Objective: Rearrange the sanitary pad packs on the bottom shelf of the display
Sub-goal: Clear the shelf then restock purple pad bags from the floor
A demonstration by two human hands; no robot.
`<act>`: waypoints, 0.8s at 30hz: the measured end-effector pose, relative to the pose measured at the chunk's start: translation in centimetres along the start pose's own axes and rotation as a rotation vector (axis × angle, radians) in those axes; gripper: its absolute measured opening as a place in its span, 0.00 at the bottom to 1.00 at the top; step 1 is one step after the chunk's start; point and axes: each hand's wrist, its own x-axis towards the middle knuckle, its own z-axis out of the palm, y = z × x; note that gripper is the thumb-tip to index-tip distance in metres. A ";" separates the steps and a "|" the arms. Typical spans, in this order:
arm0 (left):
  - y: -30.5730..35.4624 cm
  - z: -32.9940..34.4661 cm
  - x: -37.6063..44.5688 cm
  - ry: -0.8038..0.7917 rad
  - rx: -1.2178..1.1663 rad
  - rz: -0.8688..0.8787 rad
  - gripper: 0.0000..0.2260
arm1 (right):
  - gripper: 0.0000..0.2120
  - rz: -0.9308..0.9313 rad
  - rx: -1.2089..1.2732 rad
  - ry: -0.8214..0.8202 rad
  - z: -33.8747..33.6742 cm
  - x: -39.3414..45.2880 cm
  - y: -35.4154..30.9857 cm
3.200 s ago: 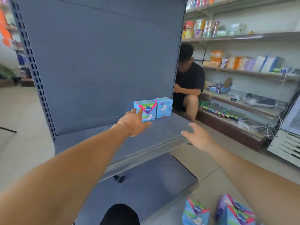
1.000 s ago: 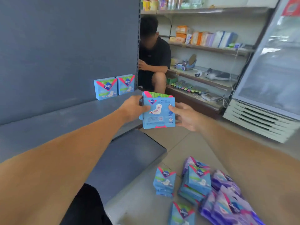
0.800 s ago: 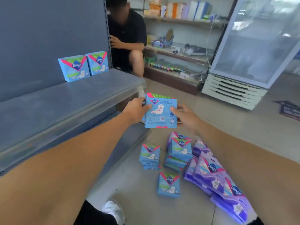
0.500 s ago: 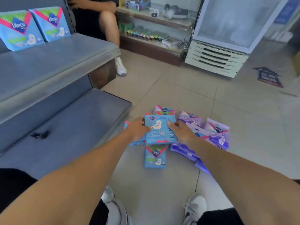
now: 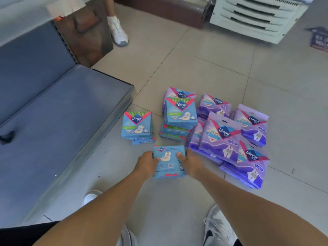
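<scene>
A blue sanitary pad pack [image 5: 168, 161] is low over the tiled floor, back side up. My left hand [image 5: 147, 166] grips its left edge and my right hand [image 5: 189, 164] grips its right edge. Beyond it sit two short stacks of blue packs [image 5: 137, 126] [image 5: 180, 115] and a heap of purple packs [image 5: 229, 137] to the right. The grey bottom shelf [image 5: 53, 125] lies at the left with no packs on the part I see.
Another person's white shoe [image 5: 118, 31] stands by the shelf's brown end panel [image 5: 85, 31]. A white cooler grille [image 5: 255, 16] is at the top right. My own shoes [image 5: 217, 226] are near the bottom edge.
Both hands carried the blue pack from shelf height down to the floor beside the stacks. My view tilted down, so the upper shelf with its two packs left the frame.
</scene>
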 end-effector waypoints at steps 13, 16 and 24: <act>0.5 1.9 2.2 0.098 -0.046 0.034 0.14 | 0.20 -0.008 0.005 0.069 1.2 2.2 0.4; 0.2 2.0 2.4 0.076 -0.035 0.017 0.15 | 0.20 0.006 0.013 0.048 1.3 2.4 0.5; 1.1 -0.3 0.3 0.064 0.170 0.031 0.17 | 0.21 -0.046 -0.171 0.092 -0.3 0.3 -2.1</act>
